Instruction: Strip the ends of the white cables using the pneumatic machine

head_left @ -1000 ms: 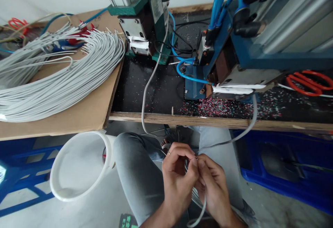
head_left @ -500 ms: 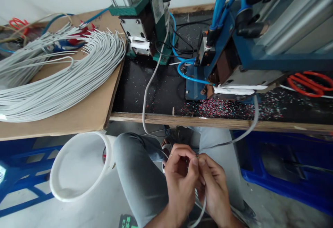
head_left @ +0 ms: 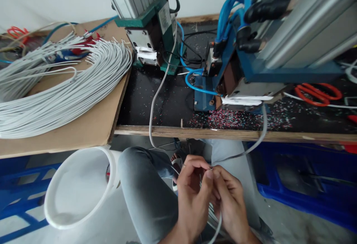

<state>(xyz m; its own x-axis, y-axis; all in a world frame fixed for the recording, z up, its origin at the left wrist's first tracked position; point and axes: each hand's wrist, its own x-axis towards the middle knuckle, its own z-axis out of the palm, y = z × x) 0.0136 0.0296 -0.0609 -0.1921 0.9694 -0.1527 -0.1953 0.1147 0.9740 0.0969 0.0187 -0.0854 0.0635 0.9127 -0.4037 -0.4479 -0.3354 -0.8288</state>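
Observation:
My left hand (head_left: 193, 192) and my right hand (head_left: 230, 199) meet in my lap, below the bench edge. Both pinch the end of a thin grey wire (head_left: 240, 153), fingertips touching at about the same spot. That wire arcs up to the right toward the blue machine (head_left: 251, 65) on the bench. More grey wires (head_left: 214, 220) hang down between my hands. My knees in grey trousers (head_left: 145, 192) lie under them.
A big bundle of white wires (head_left: 64, 84) lies on cardboard (head_left: 83, 129) at left. A green machine (head_left: 150, 25) stands at the back, a white bucket (head_left: 78, 184) sits on the floor at left, red scissors (head_left: 318, 91) lie at right, blue crates (head_left: 306, 184) stand under the bench.
My hands stay pinched on the wire end in nearly the same place. The view has tilted slightly, shifting the bench and bucket a little down and left.

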